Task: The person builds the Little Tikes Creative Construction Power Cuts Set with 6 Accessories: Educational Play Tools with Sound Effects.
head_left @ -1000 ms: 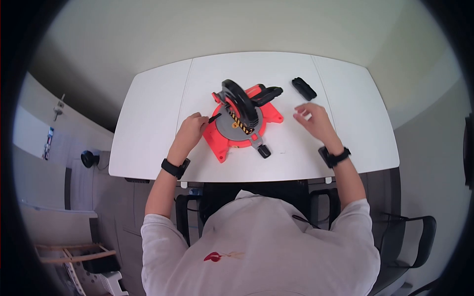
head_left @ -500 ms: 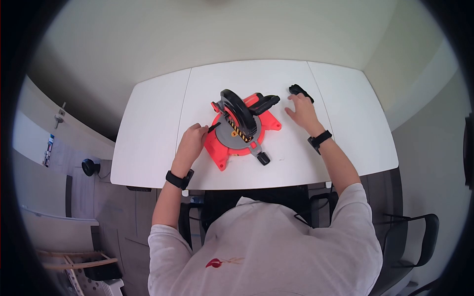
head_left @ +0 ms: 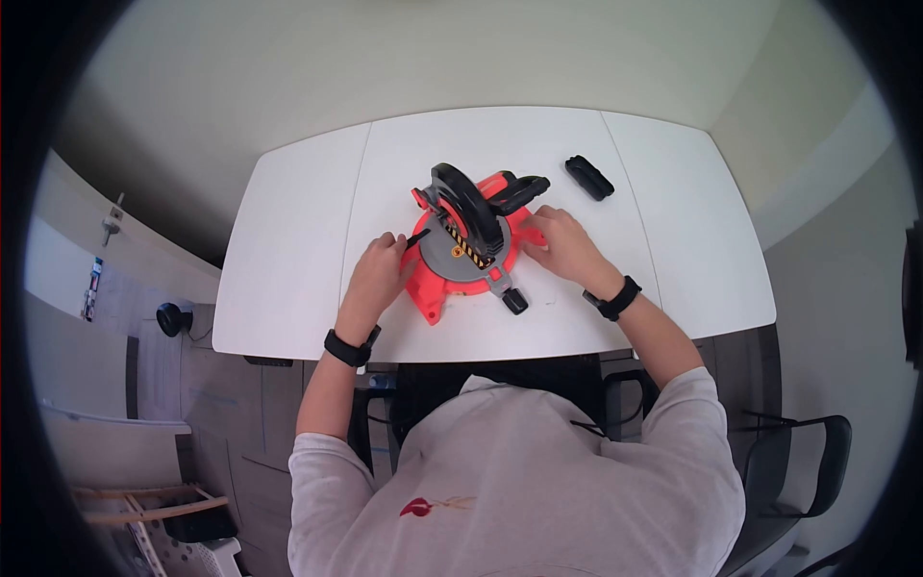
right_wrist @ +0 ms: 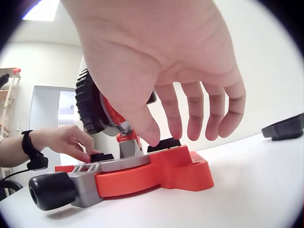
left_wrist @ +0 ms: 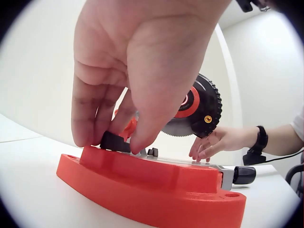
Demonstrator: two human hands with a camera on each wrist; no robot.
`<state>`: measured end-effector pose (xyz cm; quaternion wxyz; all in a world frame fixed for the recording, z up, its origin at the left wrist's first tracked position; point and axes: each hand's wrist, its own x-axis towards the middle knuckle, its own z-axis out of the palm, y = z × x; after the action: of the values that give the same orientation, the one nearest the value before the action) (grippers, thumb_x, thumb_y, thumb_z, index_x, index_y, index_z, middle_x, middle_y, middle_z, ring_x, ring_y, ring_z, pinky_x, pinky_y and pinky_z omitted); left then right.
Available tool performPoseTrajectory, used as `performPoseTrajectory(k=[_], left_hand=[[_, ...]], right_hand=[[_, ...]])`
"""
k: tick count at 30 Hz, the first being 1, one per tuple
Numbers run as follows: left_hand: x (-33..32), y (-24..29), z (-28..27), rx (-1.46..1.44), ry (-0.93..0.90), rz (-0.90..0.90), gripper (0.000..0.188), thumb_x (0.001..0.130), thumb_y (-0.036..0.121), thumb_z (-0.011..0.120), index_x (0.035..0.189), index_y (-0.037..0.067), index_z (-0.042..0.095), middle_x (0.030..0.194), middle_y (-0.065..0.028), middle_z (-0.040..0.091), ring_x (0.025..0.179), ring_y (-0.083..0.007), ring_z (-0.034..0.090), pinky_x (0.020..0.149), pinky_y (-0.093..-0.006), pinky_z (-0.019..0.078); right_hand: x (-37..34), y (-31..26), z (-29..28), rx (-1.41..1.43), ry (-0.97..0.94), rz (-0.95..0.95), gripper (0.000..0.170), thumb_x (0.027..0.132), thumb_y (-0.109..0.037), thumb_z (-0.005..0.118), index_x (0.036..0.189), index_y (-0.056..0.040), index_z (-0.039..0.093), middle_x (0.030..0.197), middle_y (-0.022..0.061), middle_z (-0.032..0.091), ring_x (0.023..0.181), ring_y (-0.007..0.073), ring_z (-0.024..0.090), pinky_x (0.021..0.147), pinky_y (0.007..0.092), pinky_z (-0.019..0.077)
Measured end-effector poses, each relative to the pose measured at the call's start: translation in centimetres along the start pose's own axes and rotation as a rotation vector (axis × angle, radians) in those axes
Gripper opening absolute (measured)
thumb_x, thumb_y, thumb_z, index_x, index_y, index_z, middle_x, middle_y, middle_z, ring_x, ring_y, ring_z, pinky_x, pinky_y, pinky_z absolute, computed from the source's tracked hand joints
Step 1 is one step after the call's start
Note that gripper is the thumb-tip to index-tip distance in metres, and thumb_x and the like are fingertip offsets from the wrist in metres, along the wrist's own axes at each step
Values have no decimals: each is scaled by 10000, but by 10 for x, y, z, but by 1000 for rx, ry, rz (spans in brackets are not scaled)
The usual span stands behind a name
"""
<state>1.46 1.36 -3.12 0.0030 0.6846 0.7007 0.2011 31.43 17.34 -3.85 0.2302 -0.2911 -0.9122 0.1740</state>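
Observation:
A toy mitre saw with a red base [head_left: 423, 296], grey round plate and black blade guard [head_left: 468, 207] stands on the white table. At the base's left side, my left hand [head_left: 378, 276] pinches a small black piece [left_wrist: 114, 142] between thumb and fingers, low over the red base [left_wrist: 152, 183]. My right hand [head_left: 569, 252] is over the base's right side; in the right wrist view its relaxed fingers [right_wrist: 194, 114] hang just above the red corner [right_wrist: 187, 171], holding nothing. Whether the fingertips touch the base cannot be told.
A black object [head_left: 588, 178] lies behind and to the right of the saw on the white table [head_left: 288, 240]. The saw's black knob [head_left: 515, 301] points toward the table's front edge. A black chair [head_left: 827, 466] stands at the right.
My right hand reached toward the black object at the back right, then came back left to the saw's right side without it. My left hand has stayed by the base with the small piece.

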Motion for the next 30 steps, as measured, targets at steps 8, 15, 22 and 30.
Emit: performPoseTrajectory(k=[8,15,22,30], left_hand=[[-11,0,-8,-41,-26,-20,496,894,165,774,1302,-85,644,1080,-215,677,1000,-373,671,865,-432,567],[-24,36,-18,-130,-19,-74,695,805,247,872,1383,-42,618,1415,-257,571,1263,-405,593,1041,-454,525],[-24,35,0,-38,-90,-82,699,764,286,909,1356,5,666,1544,-286,473,1400,-423,496,1134,-465,468],[-26,30,7,-11,-77,-64,653,760,274,909,1326,26,700,1564,-296,451,1406,-448,481,1148,-480,453]], right_hand=[[-25,-37,-5,100,-183,26,234,887,-222,762,998,-18,734,911,161,733,853,353,706,765,448,557],[-55,-38,20,67,-235,131,319,978,-308,684,971,8,724,929,200,689,857,405,697,801,510,549],[-61,-39,33,155,-211,131,297,1009,-269,636,1018,14,727,976,214,668,894,420,678,842,511,537],[-63,-39,31,223,-208,144,295,998,-275,657,1062,6,721,963,185,674,887,381,682,829,474,546]])
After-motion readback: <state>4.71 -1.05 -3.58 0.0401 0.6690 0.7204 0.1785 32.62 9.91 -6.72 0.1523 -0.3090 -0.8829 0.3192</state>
